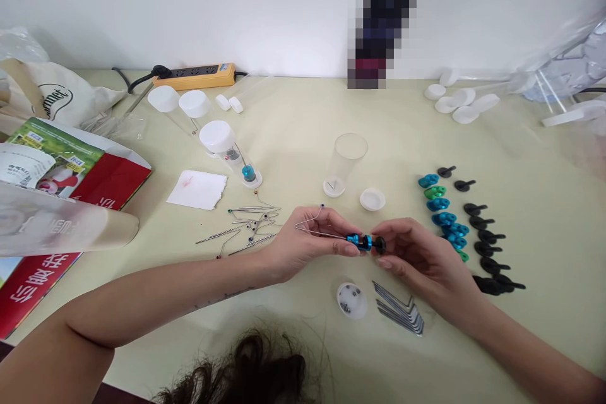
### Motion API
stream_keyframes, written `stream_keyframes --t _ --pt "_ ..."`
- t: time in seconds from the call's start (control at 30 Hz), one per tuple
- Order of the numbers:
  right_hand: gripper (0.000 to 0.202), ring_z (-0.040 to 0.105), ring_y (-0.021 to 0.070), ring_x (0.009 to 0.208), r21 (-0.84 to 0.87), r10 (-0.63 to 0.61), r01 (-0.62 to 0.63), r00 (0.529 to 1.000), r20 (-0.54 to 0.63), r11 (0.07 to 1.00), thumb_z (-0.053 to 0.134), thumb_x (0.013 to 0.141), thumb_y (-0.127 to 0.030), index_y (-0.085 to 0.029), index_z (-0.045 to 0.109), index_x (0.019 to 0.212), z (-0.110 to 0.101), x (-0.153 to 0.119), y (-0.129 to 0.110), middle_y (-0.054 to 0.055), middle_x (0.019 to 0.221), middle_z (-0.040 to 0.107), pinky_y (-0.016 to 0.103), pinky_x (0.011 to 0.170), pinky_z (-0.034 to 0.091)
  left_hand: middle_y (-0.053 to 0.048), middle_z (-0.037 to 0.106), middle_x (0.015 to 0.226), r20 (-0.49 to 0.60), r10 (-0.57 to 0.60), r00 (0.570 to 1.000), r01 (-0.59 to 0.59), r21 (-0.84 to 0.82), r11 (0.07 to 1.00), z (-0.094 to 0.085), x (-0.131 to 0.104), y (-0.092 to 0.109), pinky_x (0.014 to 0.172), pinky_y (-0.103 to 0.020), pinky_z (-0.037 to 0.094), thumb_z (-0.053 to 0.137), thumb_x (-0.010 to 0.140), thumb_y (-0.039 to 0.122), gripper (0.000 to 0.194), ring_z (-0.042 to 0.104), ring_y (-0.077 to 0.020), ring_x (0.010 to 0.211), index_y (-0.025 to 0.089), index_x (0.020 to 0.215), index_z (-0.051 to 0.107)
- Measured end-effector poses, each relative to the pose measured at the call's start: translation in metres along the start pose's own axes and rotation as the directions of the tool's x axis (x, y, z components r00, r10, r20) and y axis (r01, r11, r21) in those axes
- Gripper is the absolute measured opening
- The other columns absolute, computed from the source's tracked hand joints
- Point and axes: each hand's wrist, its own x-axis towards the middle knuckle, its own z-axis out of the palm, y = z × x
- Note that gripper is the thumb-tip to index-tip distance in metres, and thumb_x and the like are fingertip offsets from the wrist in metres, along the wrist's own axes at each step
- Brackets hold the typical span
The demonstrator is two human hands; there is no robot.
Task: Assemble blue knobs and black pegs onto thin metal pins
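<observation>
Your left hand (310,240) pinches a bent wire (315,227) threaded into a blue fitting (358,241), while your right hand (416,255) grips the black knob (379,244) at its end, above the bench (293,132). Hex keys (400,309) lie just below; blue and black parts (454,227) crowd the right, bare bench behind.

Bright, even light falls from above, with soft, faint shadows under the forearms and beside the small parts on the pale desk (293,120). The white wall (189,0) is evenly lit, without glare. The centre is sharp; the edges bend and stretch, and the clear plastic bags (563,69) at far right smear into blur. A pixelated block (381,31) masks something against the wall.
</observation>
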Motion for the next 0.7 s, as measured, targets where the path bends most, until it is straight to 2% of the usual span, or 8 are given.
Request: stream_keyframes --t 0.3,0.53,0.7 --pt "0.011 0.044 0.0119 0.058 -0.012 0.014 -0.014 1.000 -0.001 1.000 0.057 0.089 -0.033 -0.025 0.057 0.097 -0.0012 -0.0003 -0.0012 -0.001 0.069 0.052 0.024 0.049 0.036 -0.004 0.072 0.080 -0.005 -0.018 1.000 0.018 0.025 1.000 0.0010 -0.0002 0.0007 0.082 -0.033 0.053 0.084 0.055 0.021 0.029 0.068 -0.0163 0.079 0.013 0.079 0.070" --pt "0.014 0.040 0.0115 0.054 -0.038 0.036 -0.036 0.999 0.006 0.999 0.056 0.090 -0.037 -0.024 0.059 0.091 -0.0015 0.0001 -0.0026 -0.001 0.065 0.050 0.024 0.046 0.032 -0.004 0.073 0.082 0.009 -0.019 1.000 0.019 0.006 1.000 0.0008 -0.0007 0.0015 0.081 -0.030 0.053 0.084 0.056 0.018 0.028 0.068 -0.0142 0.079 0.014 0.080 0.070" --pt "0.018 0.040 0.0115 0.053 -0.029 0.052 -0.051 0.998 0.032 0.998 0.052 0.091 -0.040 -0.023 0.057 0.089 -0.0024 0.0001 -0.0029 -0.001 0.064 0.049 0.024 0.045 0.031 -0.004 0.073 0.082 0.003 -0.018 1.000 0.018 0.014 1.000 0.0009 -0.0006 0.0018 0.083 -0.033 0.054 0.084 0.055 0.020 0.029 0.068 -0.0160 0.080 0.013 0.080 0.070"
